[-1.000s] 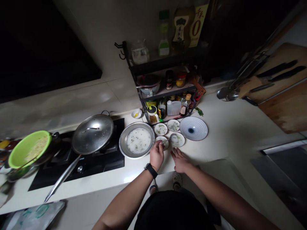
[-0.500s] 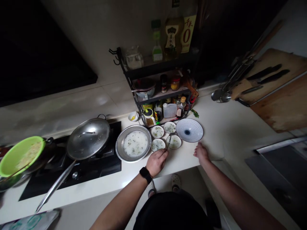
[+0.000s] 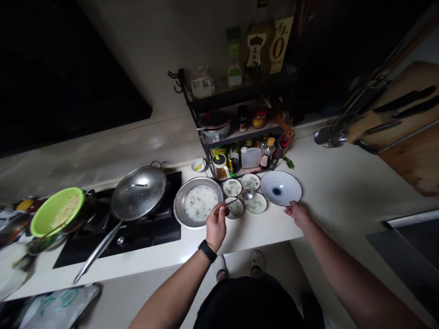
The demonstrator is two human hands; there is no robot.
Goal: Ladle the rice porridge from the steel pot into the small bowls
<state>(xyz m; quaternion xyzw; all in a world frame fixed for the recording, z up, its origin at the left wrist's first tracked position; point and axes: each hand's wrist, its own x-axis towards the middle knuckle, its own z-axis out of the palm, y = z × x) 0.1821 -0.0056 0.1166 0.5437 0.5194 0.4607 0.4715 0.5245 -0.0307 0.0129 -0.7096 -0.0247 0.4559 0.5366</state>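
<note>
My left hand (image 3: pixel 216 222), a dark watch on its wrist, is closed on the handle of a metal spoon (image 3: pixel 244 195). The spoon's bowl hangs over several small white saucers (image 3: pixel 255 204) holding pale batter with green bits. Left of the hand stands a round steel pan (image 3: pixel 179 208) of the same white batter. My right hand (image 3: pixel 297 213) rests on the counter with its fingers at the near rim of a blue-and-white patterned plate (image 3: pixel 281 188); nothing is in it.
A black spice rack (image 3: pixel 236 132) with bottles and jars stands behind the saucers. On the black hob (image 3: pixel 156 226) sits a lidded wok (image 3: pixel 139 193) with a long handle; a green bowl (image 3: pixel 56 212) lies far left. Knives and ladles hang at the right by a wooden board (image 3: pixel 409 155).
My left hand lifted the spoon and swung its bowl up over the saucers. My right hand slid from the counter edge to the near rim of the blue plate.
</note>
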